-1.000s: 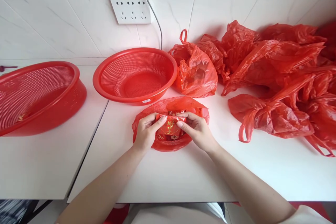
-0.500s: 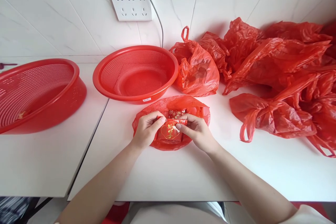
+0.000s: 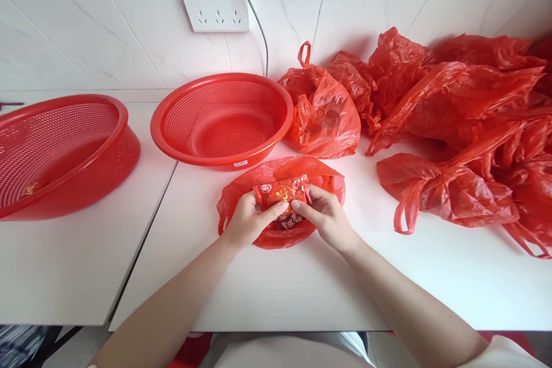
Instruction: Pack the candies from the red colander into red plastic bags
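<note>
Between my hands is a small red packet (image 3: 282,191) with gold lettering and a round white-edged mark near its left end. My left hand (image 3: 252,215) grips its left side, thumb on the front face. On its right side, my right hand (image 3: 323,210) pinches the packet, the thumb almost meeting the other thumb. Below it, another dark red packet (image 3: 288,221) with pale print shows in part. Around both spreads an opened red plastic bag (image 3: 276,168), lying low on the white table; my fingertips behind the packet are hidden.
A red perforated basket (image 3: 222,152) stands behind the bag. Another red basket (image 3: 99,178) sits tilted at the left. A tied red bag (image 3: 328,112) and several crumpled red bags (image 3: 457,109) fill the back right. A socket panel (image 3: 214,4) with a cable (image 3: 259,23) hangs on the tiled wall.
The packet in my hands has been raised and turned, now showing a different printed face. My left hand has shifted slightly down and gripped its left end; the bags and baskets stay put.
</note>
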Tool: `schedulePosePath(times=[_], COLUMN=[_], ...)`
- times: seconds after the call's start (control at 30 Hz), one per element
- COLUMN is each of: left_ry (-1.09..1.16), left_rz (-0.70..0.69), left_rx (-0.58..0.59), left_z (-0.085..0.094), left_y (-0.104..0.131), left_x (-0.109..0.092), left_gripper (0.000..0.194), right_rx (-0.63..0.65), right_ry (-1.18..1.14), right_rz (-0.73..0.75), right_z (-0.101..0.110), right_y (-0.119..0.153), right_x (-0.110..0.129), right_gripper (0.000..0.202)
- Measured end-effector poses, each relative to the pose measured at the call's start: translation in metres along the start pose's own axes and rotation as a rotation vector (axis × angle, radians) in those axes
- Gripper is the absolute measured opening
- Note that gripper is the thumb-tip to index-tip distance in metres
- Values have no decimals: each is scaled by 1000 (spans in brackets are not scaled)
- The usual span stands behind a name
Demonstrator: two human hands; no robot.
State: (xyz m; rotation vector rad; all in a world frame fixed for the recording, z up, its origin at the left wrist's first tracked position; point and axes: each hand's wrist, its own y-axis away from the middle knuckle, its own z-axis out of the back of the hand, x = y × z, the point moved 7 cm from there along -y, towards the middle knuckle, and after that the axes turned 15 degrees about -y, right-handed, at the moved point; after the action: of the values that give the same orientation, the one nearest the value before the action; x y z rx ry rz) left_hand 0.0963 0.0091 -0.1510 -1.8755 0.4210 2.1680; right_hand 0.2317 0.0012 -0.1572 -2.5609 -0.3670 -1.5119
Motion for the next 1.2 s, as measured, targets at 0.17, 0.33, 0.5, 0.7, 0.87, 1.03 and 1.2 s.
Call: schedulePosePath(times=[0.17, 0.33, 0.5, 0.7, 0.87, 1.03, 1.2], left_ry=[8, 16, -95, -142, -21, -55, -88], left_rz=[-17, -6, 15, 62, 46, 3, -48], left_rx=[31, -21, -75, -80, 73, 25, -28], left_z=[-5, 4, 11, 8, -2, 3, 6], left_y=[1, 0, 1, 0, -1, 0, 2], left_x=[-5, -5, -2, 1, 6, 8, 3], left_gripper=[30, 21, 19, 27, 31, 28, 29], right_rx=[-17, -2, -30, -100, -204, -186, -131], right_ry=[165, 231, 125, 28, 24, 85, 139], right_rz=[25, 25, 42, 31, 108, 103, 48], right_z=[1, -5, -3, 5, 13, 11, 6], right_y=[3, 5, 4, 3, 4, 4, 4], right_x=[-3, -2, 2, 5, 14, 15, 9], right_gripper=[18, 24, 23, 22, 22, 23, 29])
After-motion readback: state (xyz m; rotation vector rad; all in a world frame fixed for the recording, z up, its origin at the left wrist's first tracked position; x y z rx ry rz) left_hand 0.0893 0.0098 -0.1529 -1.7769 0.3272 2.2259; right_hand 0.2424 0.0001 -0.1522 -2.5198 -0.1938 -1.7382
